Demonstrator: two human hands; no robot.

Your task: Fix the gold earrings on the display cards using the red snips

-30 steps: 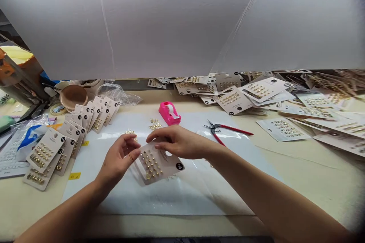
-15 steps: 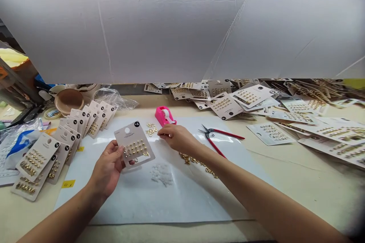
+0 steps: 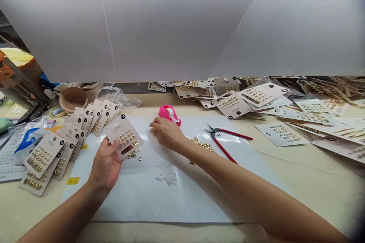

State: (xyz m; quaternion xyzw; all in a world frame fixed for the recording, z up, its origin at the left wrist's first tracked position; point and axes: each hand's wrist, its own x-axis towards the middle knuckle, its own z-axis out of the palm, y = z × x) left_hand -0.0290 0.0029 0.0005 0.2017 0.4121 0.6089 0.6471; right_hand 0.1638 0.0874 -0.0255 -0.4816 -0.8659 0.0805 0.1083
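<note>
My left hand holds an earring card by its lower left edge, thumb on its front; rows of small gold studs show on it. Several gold rings lie at the card's lower right edge, partly behind it. Over the white sheet, my right hand has its fingertips pinched together, with a small gold piece just visible at the tips. A pink tape dispenser stands behind that hand. Beside the right forearm lies a heap of gold rings. Clear small bits lie on the sheet.
Red-handled pliers rest on the white sheet at the right. Filled cards fan out at the left, near a brown bowl. More cards are piled at the back right. A plastic bag lies behind.
My right hand has moved left, away from the dispenser, over where small gold rings lay. The card in my left hand has shifted left and tilted, showing rings beside it. The view has shifted slightly.
</note>
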